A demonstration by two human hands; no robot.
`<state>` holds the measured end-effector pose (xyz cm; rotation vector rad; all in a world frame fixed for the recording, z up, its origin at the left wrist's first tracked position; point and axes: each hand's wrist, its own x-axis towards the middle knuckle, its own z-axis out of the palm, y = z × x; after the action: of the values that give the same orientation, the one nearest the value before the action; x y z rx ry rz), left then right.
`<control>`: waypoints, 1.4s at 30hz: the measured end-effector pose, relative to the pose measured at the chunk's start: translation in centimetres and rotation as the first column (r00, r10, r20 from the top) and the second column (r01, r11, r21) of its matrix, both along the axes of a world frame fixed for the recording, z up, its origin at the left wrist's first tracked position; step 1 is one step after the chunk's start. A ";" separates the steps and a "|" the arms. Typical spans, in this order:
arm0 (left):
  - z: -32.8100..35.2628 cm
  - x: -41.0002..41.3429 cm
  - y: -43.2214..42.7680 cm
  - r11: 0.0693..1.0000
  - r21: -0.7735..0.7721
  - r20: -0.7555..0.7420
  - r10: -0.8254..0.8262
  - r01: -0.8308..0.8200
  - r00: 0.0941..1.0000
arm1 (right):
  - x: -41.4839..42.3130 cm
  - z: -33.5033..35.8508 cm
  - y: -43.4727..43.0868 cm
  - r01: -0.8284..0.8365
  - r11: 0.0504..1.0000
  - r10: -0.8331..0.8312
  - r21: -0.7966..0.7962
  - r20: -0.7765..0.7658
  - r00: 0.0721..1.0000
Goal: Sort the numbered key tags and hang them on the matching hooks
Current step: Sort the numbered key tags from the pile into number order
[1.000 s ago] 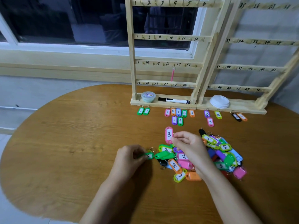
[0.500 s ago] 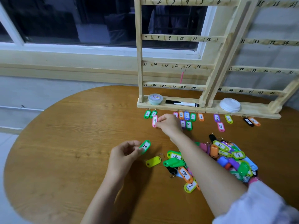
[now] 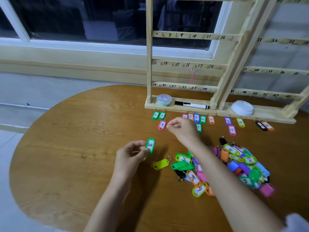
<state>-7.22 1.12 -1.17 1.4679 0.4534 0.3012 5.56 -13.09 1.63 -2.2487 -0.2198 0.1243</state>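
Left hand (image 3: 132, 154) pinching tag 20 (image 3: 150, 145) (ring hidden)

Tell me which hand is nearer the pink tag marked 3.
Right. The right hand sits just beside the pink tag marked 3, fingers apart from it. The left hand is lower down, holding the green tag marked 20.

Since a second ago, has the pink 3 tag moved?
Yes. The pink 3 tag went from beside the pile to the wooden rack base, now under the green 3 tag, released.
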 end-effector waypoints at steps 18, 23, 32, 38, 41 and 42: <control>-0.4 0.2 -2.2 0.876 0.451 -0.044 -0.170 0.171 0.985 | -7.7 0.2 -6.1 0.093 0.889 -0.038 0.448 -0.130 0.991; -0.9 0.0 -2.5 0.633 0.729 -0.137 -0.236 0.259 0.962 | -7.5 0.1 -7.8 0.139 0.868 -0.078 0.476 -0.145 0.986; -0.8 0.4 -3.5 0.455 0.863 -0.125 -0.229 0.220 0.965 | -7.7 0.2 -9.3 0.154 0.850 -0.098 0.503 -0.135 0.986; -1.1 0.4 -4.0 0.462 0.855 -0.117 -0.272 0.236 0.955 | -7.7 -0.4 -10.6 0.169 0.843 -0.112 0.511 -0.139 0.984; -1.3 0.7 -4.4 0.517 0.832 -0.094 -0.225 0.200 0.970 | -7.8 -0.5 -11.3 0.174 0.850 -0.118 0.497 -0.144 0.983; -1.2 0.8 -4.6 0.552 0.811 -0.094 -0.205 0.194 0.974 | -7.7 -0.5 -11.6 0.173 0.850 -0.117 0.497 -0.143 0.983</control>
<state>-6.45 -3.50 -2.39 2.4260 0.1008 0.3569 -2.18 -24.65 1.15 -1.7150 -0.0150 0.0925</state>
